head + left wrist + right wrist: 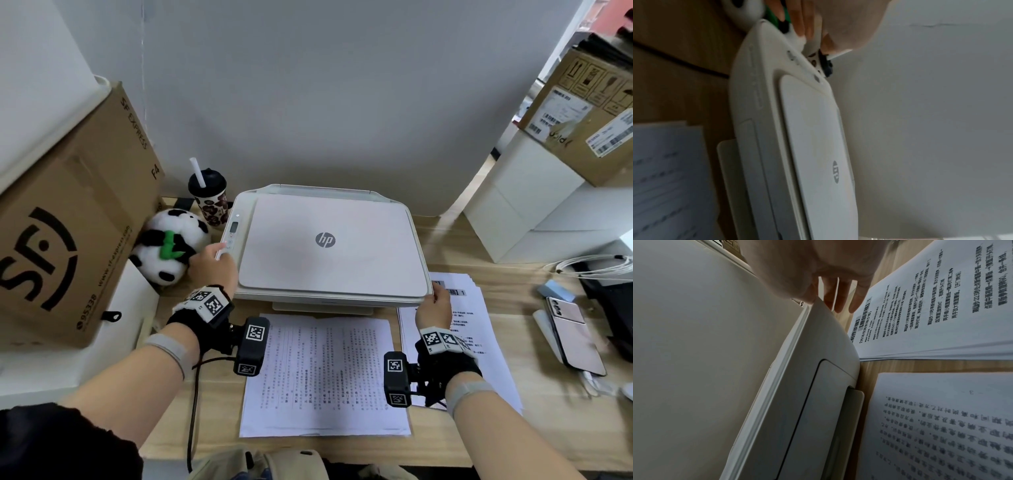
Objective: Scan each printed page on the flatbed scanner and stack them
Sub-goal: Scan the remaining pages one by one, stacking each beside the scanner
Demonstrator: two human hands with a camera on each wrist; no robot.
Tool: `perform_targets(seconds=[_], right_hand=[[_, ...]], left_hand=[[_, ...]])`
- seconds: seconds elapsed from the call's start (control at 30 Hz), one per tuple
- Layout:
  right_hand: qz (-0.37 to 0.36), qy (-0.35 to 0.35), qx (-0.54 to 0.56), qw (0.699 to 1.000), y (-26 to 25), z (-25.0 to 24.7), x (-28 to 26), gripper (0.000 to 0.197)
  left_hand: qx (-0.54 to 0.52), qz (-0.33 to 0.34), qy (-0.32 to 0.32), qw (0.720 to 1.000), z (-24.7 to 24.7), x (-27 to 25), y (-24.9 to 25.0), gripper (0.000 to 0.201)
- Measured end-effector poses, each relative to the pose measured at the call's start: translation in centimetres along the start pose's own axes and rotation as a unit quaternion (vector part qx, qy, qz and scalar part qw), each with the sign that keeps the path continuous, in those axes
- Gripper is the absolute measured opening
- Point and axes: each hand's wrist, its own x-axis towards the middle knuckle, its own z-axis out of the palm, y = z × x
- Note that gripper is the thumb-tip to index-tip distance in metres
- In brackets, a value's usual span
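The white HP flatbed scanner [329, 240] [813, 146] [694, 353] sits mid-desk with its lid down. My left hand [217, 253] [803, 21] is at the control panel [230, 240] on the scanner's left edge, index fingertip touching a button. My right hand [434, 301] [838, 295] is at the scanner's front right corner, thumb against the lid's edge and fingers straight beside it, holding nothing. One printed page [325, 373] [941, 426] [663, 178] lies flat in front of the scanner. A stack of printed pages [479, 308] [941, 313] lies to the right.
A large SF cardboard box [68, 222], a panda plush [168, 250] and a lidded cup with a straw [207, 198] crowd the left. At the right are a phone [575, 335], white cables [596, 267] and white boxes [513, 205]. A wall stands behind the scanner.
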Motion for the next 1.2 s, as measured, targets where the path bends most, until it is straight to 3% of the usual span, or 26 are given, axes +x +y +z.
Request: perform_targets(seconds=[0.2,0.33,0.53,0.67,0.83,0.97,1.07,1.2], right_hand=[[0.004,-0.004,0.002,1.000,-0.2,-0.3,0.5,0.040],[0.017,-0.021,-0.017,0.999,-0.2,-0.5,0.9,0.041],[0.016,0.021,0.041,0.999,-1.4,-2.2,1.2,0.043],[-0.002,0.064,0.100,0.993,-3.0,-2.8,1.9,0.037],[0.000,0.039,0.169,0.985,-4.9,-1.3,3.4,0.032],[-0.018,-0.041,0.085,0.995,-6.6,0.7,3.6,0.029],[-0.021,-0.093,-0.061,0.994,-7.5,1.8,3.5,0.029],[-0.031,-0.078,-0.181,0.980,-8.0,3.4,3.5,0.041]], left_hand=[[0.131,0.002,-0.189,0.973,0.1,1.8,2.0,0.028],[0.160,-0.007,-0.221,0.962,0.5,3.1,2.4,0.032],[0.076,-0.074,-0.278,0.955,-0.5,4.5,5.0,0.033],[-0.111,-0.089,-0.240,0.960,-1.3,6.8,8.6,0.019],[-0.289,-0.062,-0.158,0.942,-1.4,8.0,14.1,0.028],[-0.311,-0.008,-0.111,0.944,0.0,8.4,17.3,0.029],[-0.304,0.036,-0.101,0.947,1.6,8.7,18.7,0.029],[-0.237,0.097,-0.113,0.960,2.7,8.8,19.2,0.019]])
